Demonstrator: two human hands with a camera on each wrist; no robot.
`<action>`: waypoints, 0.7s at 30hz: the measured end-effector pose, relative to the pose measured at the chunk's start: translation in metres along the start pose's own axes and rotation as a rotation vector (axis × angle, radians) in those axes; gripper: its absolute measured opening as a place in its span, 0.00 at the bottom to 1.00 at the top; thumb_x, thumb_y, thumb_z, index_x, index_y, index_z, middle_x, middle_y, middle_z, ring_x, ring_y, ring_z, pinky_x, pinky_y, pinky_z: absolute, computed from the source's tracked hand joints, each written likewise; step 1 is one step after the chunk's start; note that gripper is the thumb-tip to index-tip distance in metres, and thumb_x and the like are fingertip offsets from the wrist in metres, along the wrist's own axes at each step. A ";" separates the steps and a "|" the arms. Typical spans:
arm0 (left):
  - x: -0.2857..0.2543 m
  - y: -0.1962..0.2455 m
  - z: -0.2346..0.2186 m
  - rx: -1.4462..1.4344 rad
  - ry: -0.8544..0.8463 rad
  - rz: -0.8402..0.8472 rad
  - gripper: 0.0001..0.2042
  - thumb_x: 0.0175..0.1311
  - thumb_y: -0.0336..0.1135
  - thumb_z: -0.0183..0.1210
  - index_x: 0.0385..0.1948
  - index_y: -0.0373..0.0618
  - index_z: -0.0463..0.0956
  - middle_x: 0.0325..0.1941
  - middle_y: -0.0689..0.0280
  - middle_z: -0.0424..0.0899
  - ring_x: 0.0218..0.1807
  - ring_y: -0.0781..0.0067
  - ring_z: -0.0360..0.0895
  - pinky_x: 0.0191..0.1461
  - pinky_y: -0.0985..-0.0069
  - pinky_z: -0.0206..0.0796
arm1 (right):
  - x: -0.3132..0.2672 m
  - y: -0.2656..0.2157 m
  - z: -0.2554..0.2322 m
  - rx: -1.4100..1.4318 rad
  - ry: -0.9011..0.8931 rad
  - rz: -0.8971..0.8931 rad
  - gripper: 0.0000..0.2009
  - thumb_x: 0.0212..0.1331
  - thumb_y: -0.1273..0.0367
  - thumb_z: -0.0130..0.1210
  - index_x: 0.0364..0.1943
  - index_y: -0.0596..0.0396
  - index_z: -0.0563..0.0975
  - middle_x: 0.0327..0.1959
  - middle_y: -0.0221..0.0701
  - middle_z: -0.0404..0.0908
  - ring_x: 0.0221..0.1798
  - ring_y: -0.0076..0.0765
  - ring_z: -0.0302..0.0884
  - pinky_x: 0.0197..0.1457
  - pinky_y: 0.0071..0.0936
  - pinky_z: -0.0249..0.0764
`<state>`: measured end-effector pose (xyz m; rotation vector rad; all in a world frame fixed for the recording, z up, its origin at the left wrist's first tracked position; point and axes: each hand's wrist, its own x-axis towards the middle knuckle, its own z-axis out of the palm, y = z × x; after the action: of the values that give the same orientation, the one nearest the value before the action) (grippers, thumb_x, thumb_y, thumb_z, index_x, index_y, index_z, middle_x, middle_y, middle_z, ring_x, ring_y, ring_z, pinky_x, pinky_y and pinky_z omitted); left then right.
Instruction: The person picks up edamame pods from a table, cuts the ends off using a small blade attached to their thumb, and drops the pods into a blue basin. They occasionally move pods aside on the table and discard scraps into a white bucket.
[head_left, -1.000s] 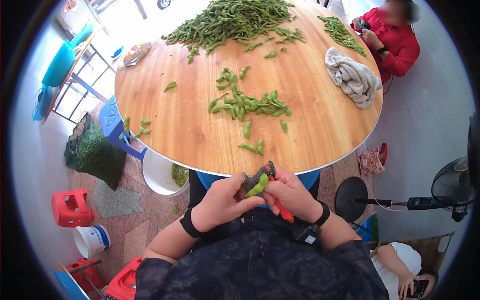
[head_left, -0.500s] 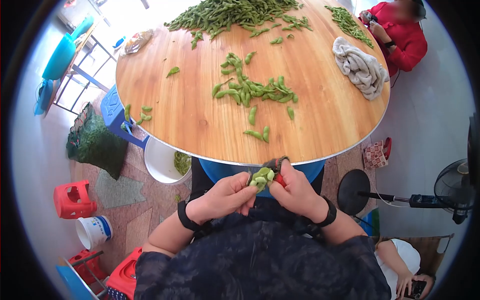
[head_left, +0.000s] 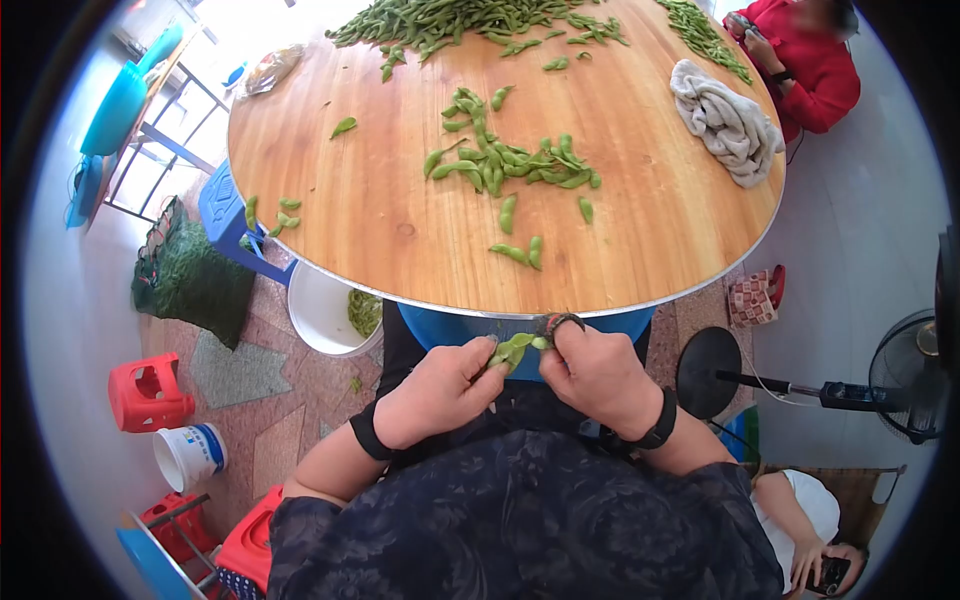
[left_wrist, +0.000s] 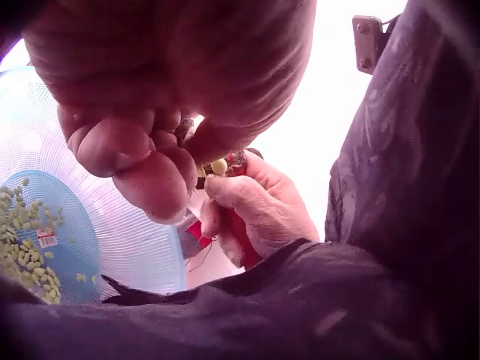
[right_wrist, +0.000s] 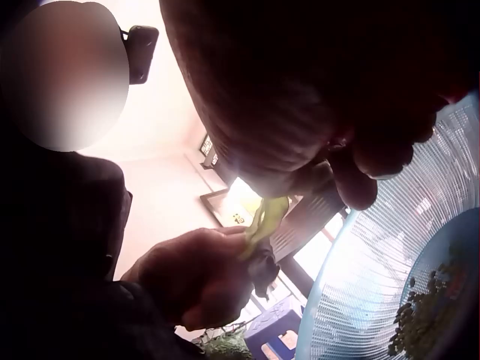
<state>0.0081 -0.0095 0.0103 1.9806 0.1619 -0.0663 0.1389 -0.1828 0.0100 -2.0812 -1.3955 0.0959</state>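
I see both hands meeting just below the near edge of the round table (head_left: 330, 210), over my lap. My left hand (head_left: 435, 392) pinches one end of an edamame pod (head_left: 513, 347) between thumb and fingertips; my right hand (head_left: 597, 375) is curled on the other end and also grips a small cutter (head_left: 553, 324), of which only a dark loop shows above the knuckles in the head view. The cutter's blades are hidden by my fingers, so I cannot tell whether they touch the pod.

The pod is bright green, and it looks split, with pale bean shapes showing, though it is too small for me to be sure. In the left wrist view most of the picture is my own blurred fingers; the pod is only a yellowish speck there, and red handles (left_wrist: 238, 238) run down through the right hand's palm. In the right wrist view the pod (right_wrist: 264, 217) hangs as a thin, backlit green strip between the two dark hands.

Under the hands sits a blue colander (left_wrist: 124, 240) with shelled beans (left_wrist: 26, 247) at its bottom; in the head view my arms and the table cover most of it.

On the table, loose pods (head_left: 505, 165) lie near the middle, a bigger heap (head_left: 450, 20) at the far edge is cut off by the frame, and a crumpled cloth (head_left: 728, 120) rests near the right edge.
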 end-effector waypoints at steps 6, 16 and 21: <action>0.004 -0.004 0.000 0.043 0.008 -0.013 0.07 0.66 0.30 0.51 0.30 0.39 0.65 0.17 0.56 0.68 0.20 0.55 0.71 0.24 0.68 0.60 | 0.004 -0.010 -0.027 0.087 -0.112 0.087 0.07 0.51 0.72 0.57 0.31 0.58 0.71 0.19 0.39 0.75 0.21 0.46 0.77 0.23 0.36 0.73; 0.010 -0.002 0.003 -0.008 -0.014 -0.009 0.06 0.66 0.30 0.46 0.38 0.37 0.68 0.17 0.52 0.72 0.22 0.50 0.76 0.26 0.65 0.66 | 0.003 -0.004 -0.016 0.057 -0.083 0.040 0.09 0.52 0.70 0.58 0.28 0.58 0.70 0.19 0.39 0.74 0.22 0.47 0.77 0.24 0.37 0.73; 0.017 -0.004 0.012 -0.093 -0.017 0.009 0.07 0.63 0.28 0.45 0.37 0.36 0.68 0.21 0.51 0.73 0.22 0.46 0.74 0.28 0.63 0.66 | 0.003 -0.005 -0.011 0.240 -0.139 0.039 0.08 0.51 0.71 0.59 0.28 0.57 0.70 0.21 0.40 0.74 0.24 0.47 0.76 0.24 0.37 0.72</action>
<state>0.0249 -0.0173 -0.0002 1.8879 0.1422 -0.0688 0.1400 -0.1837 0.0223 -1.9324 -1.3509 0.4111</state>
